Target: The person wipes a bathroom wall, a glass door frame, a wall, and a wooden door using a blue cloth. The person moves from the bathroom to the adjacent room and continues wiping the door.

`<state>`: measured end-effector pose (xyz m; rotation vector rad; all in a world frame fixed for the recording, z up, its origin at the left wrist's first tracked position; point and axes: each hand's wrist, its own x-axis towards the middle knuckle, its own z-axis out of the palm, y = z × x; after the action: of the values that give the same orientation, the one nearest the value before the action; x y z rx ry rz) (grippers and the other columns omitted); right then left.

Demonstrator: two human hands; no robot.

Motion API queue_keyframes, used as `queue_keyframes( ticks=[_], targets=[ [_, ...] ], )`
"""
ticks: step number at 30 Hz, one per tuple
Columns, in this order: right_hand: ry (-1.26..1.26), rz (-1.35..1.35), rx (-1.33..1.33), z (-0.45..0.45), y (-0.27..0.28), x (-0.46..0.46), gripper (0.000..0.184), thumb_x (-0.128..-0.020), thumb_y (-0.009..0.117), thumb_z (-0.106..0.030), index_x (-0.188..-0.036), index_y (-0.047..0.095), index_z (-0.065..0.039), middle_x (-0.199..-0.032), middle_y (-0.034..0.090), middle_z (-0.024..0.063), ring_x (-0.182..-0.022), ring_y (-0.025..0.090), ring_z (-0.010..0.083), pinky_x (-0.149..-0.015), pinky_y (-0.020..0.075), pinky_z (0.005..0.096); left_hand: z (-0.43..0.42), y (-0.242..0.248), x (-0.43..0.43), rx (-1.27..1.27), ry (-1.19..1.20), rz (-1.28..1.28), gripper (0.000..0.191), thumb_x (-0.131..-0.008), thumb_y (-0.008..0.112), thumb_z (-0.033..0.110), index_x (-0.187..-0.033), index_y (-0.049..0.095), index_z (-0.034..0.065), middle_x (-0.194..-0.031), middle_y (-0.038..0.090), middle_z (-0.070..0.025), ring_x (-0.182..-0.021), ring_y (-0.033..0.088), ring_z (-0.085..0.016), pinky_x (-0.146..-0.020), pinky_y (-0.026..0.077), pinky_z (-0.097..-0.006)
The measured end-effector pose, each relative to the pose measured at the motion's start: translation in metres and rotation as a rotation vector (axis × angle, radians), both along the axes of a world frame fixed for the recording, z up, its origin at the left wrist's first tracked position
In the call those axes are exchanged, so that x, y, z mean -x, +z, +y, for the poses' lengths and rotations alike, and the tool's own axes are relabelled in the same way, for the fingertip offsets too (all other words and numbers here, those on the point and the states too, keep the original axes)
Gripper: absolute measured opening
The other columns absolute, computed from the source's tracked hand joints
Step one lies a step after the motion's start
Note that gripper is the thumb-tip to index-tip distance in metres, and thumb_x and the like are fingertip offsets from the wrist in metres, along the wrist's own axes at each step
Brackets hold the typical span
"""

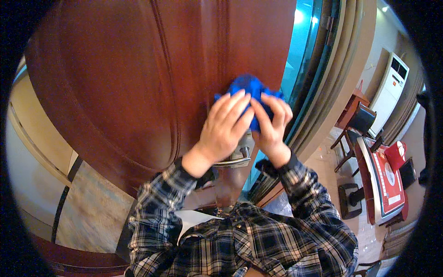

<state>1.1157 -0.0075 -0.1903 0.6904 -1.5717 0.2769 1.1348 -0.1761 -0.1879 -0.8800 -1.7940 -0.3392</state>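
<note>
A crumpled blue cloth [250, 83] is against the reddish-brown wooden door [117, 76], near the door's right edge. Both of my hands are on it. My left hand [223, 130] lies over its left part with the fingers stretched upward. Bent fingers of my right hand [273, 119] grasp its right side, and the two hands almost meet at the middle. They partly cover the cloth, which looks slightly blurred. Just below my hands is a metal lever handle [238, 160] on its plate; my left wrist hides the lever's left end.
A door frame [337, 86] stands right of the door, with a bluish-lit gap between. Farther right are a red-topped table [387, 187] bearing a red bag [395, 156], a dark chair [353, 138] and a white floor-standing air conditioner [388, 93]. Marble-look floor [93, 207] lies lower left.
</note>
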Motion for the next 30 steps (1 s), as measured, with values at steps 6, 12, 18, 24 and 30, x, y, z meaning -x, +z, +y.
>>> queue_keyframes(
  ticks=[6,12,18,24,30],
  targets=[
    [0.157,-0.231,-0.147,0.003,-0.004,0.034,0.07,-0.066,0.069,-0.011,-0.133,0.051,-0.004,-0.147,0.039,0.0139,-0.135,0.036,0.0336,-0.11,0.0279,0.0466,0.0,0.004,0.019,0.089,0.124,-0.058,0.044,-0.084,0.054,0.008,-0.128,0.053,-0.0006,-0.141,0.046,-0.0172,-0.136,0.039,-0.03,-0.113,0.028,-0.0466],
    [0.083,-0.216,-0.302,0.019,-0.016,0.038,0.059,-0.072,0.06,-0.008,-0.131,0.054,-0.004,-0.145,0.043,0.0118,-0.136,0.038,0.029,-0.112,0.0259,0.0455,-0.006,-0.023,0.006,0.154,0.107,-0.225,0.056,-0.086,0.061,0.017,-0.138,0.045,0.0036,-0.148,0.037,-0.0172,-0.14,0.031,-0.031,-0.115,0.022,-0.0477],
    [-0.02,0.068,-0.028,0.004,0.1,0.058,0.054,-0.071,0.056,-0.003,-0.125,0.059,-0.008,-0.135,0.05,0.0099,-0.122,0.047,0.0291,-0.103,0.0334,0.0429,-0.003,0.074,0.028,-0.003,0.143,-0.033,0.065,-0.088,0.06,0.027,-0.145,0.036,0.0082,-0.15,0.034,-0.017,-0.142,0.027,-0.032,-0.115,0.015,-0.0519],
    [0.16,-0.024,-0.152,-0.033,0.128,0.057,0.071,-0.068,0.065,-0.01,-0.137,0.047,-0.009,-0.146,0.039,0.0162,-0.137,0.033,0.035,-0.114,0.0197,0.0511,-0.028,0.088,0.036,-0.134,0.243,0.06,0.062,-0.09,0.06,0.027,-0.143,0.038,0.0055,-0.15,0.035,-0.017,-0.141,0.028,-0.032,-0.115,0.013,-0.0531],
    [0.175,-0.282,-0.538,-0.016,0.023,0.03,0.067,-0.071,0.065,-0.016,-0.135,0.049,-0.006,-0.15,0.036,0.0157,-0.14,0.033,0.031,-0.115,0.0171,0.0504,-0.03,-0.023,-0.005,-0.022,0.167,-0.181,0.066,-0.088,0.062,0.037,-0.137,0.041,-0.0028,-0.147,0.033,-0.0261,-0.14,0.028,-0.039,-0.114,0.016,-0.0576]
  ],
)
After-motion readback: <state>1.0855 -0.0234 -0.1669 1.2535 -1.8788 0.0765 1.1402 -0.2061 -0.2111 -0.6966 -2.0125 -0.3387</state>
